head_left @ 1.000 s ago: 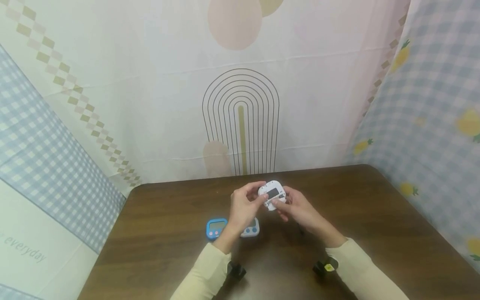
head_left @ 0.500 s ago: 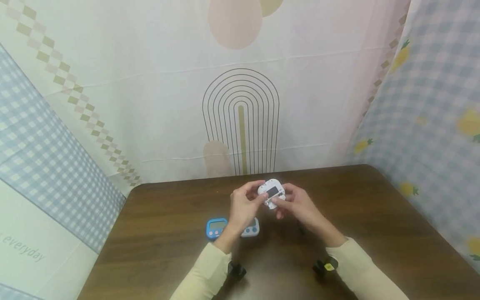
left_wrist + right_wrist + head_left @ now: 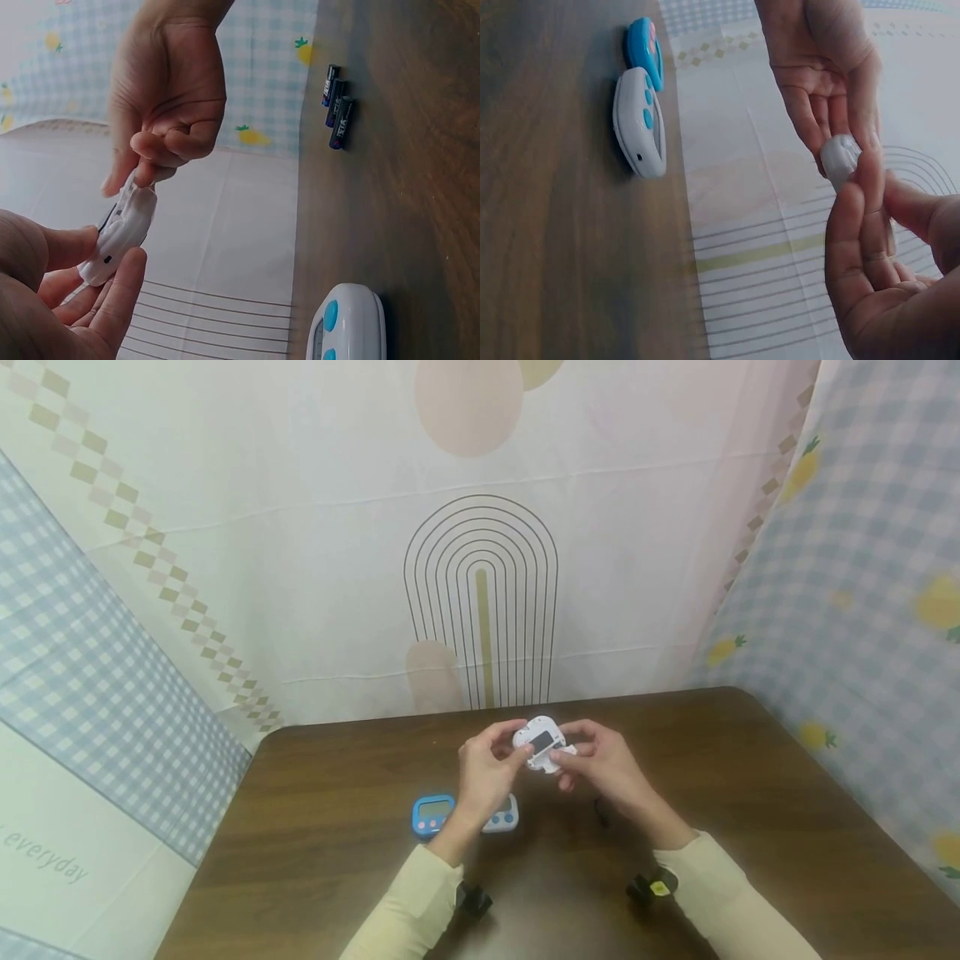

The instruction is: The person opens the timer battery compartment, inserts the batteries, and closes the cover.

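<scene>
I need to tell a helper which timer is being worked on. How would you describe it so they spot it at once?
On the dark wooden table, look above its middle, where the left hand and right hand meet. The white timer is held between them, off the surface. Unlike the blue timer and the white timer with blue buttons lying on the table, it shows a dark open recess.

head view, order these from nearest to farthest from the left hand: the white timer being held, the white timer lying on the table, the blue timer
1. held white timer: gripped by the left hand from its left side, above the table.
2. white timer with blue buttons: on the table just beside the left wrist, partly hidden by it.
3. blue timer: on the table further left, clear of the arm.
</scene>
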`<state>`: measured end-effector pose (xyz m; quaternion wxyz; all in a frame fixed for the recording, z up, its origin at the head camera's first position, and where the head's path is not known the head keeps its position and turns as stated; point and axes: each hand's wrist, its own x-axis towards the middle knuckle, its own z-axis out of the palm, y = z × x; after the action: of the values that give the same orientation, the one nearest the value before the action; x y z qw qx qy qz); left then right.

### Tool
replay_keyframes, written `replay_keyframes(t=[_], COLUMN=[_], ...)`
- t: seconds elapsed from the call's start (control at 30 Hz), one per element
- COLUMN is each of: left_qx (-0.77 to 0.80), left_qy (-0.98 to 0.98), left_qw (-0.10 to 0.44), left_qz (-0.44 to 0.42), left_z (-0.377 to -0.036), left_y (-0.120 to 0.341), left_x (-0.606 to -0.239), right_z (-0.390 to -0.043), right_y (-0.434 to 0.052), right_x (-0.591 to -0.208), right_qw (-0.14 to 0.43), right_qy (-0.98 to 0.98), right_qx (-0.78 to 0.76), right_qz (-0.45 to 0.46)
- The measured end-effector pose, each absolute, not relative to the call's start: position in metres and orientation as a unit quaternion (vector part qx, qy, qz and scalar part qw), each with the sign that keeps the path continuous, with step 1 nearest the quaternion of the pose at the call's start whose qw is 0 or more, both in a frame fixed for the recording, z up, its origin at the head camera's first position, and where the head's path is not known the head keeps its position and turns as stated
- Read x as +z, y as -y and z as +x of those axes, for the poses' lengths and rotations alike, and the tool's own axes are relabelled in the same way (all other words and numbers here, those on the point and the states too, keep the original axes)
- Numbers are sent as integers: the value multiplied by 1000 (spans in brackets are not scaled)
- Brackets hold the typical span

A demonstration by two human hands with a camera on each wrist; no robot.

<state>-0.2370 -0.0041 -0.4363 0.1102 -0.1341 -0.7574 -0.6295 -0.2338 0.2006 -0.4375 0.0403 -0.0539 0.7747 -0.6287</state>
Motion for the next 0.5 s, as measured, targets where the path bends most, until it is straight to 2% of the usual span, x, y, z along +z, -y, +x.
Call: replay_keyframes(t=[0.33, 0.5], left_qx=[-626, -625], left_qy=[760, 763], left_qw=[115, 109], left_qz=[-127, -123], left_z=[-238, -237], left_y=[5, 5], left_x=[-437, -437], right_z=[-236, -236], right_y=[-211, -214], right_x=[-437, -439], right_qw=[42, 63], right_qy=[-813, -824], right_qx=[-575, -552], right_qz=[-88, -112])
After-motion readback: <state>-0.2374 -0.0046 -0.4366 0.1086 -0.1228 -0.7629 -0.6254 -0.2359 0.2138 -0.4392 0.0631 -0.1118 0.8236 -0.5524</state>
